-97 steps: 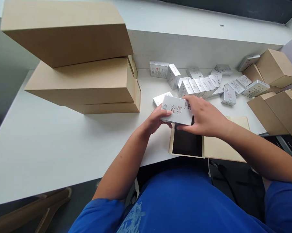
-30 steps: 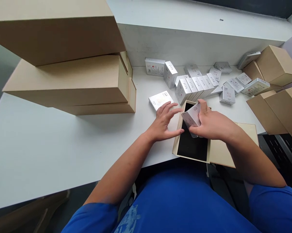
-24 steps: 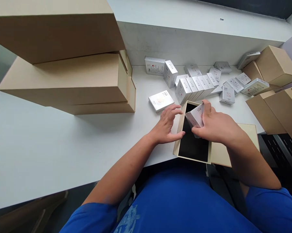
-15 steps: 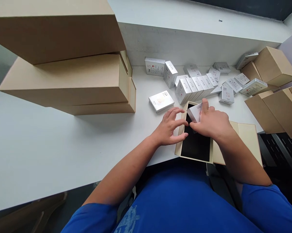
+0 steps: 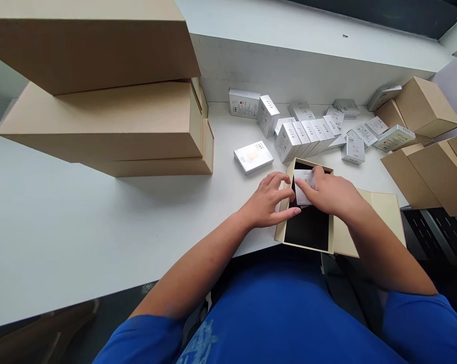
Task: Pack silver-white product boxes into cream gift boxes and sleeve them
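Observation:
My right hand (image 5: 325, 195) is shut on a white-silver carton (image 5: 303, 186), pressing it down inside the near-top end of an open gift box. The gift box has a cream rim (image 5: 306, 244) and a black lining (image 5: 307, 233). Its cream lid (image 5: 380, 210) lies open to the right. My left hand (image 5: 268, 200) stands beside the box's left wall, its curled fingers close to the carton and holding nothing. The carton's lower part is hidden by my fingers.
Stacked kraft boxes (image 5: 95, 101) rise at the left. More kraft boxes (image 5: 425, 167) stand at the right. Several silver cartons (image 5: 300, 136) lie behind the gift box, one flat (image 5: 253, 157) near it. The white table's front edge (image 5: 69, 303) runs below my arms.
The carton has gone from tilted above the box to lying lower and flatter inside it. My left hand has let go and moved in beside the box wall.

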